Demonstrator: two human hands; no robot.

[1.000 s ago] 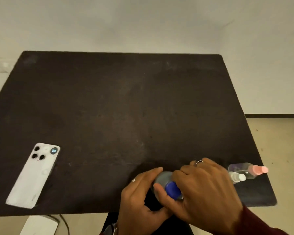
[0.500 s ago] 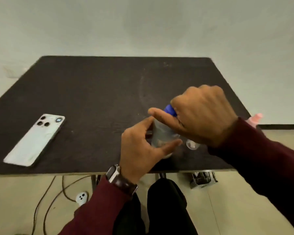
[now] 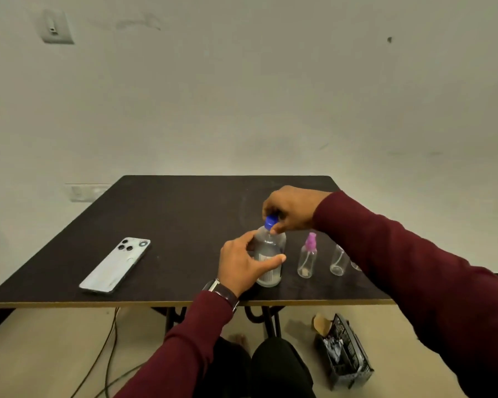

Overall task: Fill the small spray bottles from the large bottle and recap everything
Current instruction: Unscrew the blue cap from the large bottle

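Note:
The large clear bottle (image 3: 270, 248) stands upright near the front edge of the dark table (image 3: 184, 219). My left hand (image 3: 242, 265) grips its body. My right hand (image 3: 291, 211) pinches its blue cap (image 3: 270, 221) from above. To the right stands a small clear spray bottle (image 3: 307, 261) with a pink-purple spray top. Further right a second small clear bottle (image 3: 337, 261) stands partly hidden behind my right sleeve; its top is not visible. The edge of a third clear item (image 3: 355, 265) peeks out beside the sleeve.
A white phone (image 3: 115, 265) lies face down on the table's left side. Under the table on the floor are cables (image 3: 107, 349) and a black basket (image 3: 345, 354) with odds and ends. A wall stands behind the table.
The view has tilted up and pulled back. The large bottle now stands upright on the table, held by both hands, and the small bottles stand upright to its right.

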